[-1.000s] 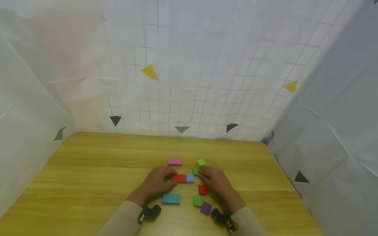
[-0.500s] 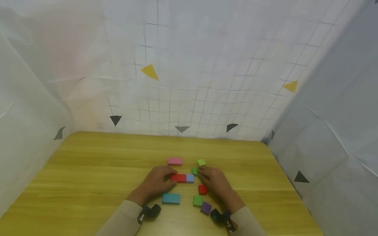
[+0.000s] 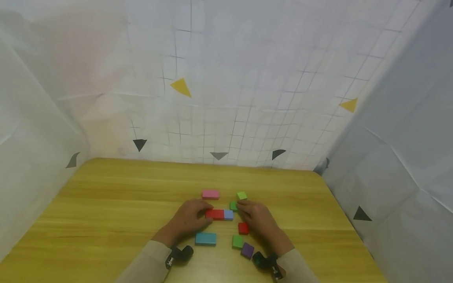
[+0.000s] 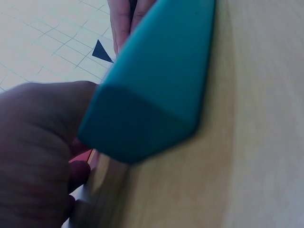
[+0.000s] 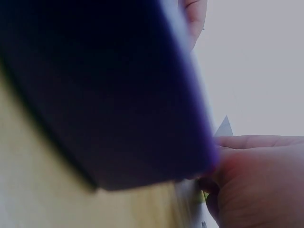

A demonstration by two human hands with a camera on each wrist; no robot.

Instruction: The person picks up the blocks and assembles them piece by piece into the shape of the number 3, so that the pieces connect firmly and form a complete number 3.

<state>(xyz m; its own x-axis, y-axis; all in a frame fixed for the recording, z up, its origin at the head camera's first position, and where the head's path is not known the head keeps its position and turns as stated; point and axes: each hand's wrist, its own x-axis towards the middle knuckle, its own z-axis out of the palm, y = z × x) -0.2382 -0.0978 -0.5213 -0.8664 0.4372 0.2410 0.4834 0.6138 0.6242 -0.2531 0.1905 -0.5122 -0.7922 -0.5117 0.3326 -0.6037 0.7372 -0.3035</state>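
In the head view my left hand [image 3: 189,216] holds the left end of a long red block [image 3: 216,214], thumb on the near side and fingers on the far side. A light blue block [image 3: 228,215] lies against the red block's right end. My right hand [image 3: 260,218] pinches a small green block [image 3: 233,206] just behind and right of the blue one; its fingers cover part of it. A teal block [image 4: 152,71] fills much of the left wrist view. A dark purple block [image 5: 109,95] hides most of the right hand's work in the right wrist view.
A pink block [image 3: 210,194] and a lime block [image 3: 242,195] lie farther back. Nearer are the teal block, a small red block [image 3: 243,228], another green block [image 3: 237,241] and the purple block. White sheeting [image 3: 226,98] hangs behind the wooden table [image 3: 124,188].
The small green block has shifted slightly left with my right hand's fingertips. My left hand and the long red block have stayed in place. The head view has tilted very slightly.
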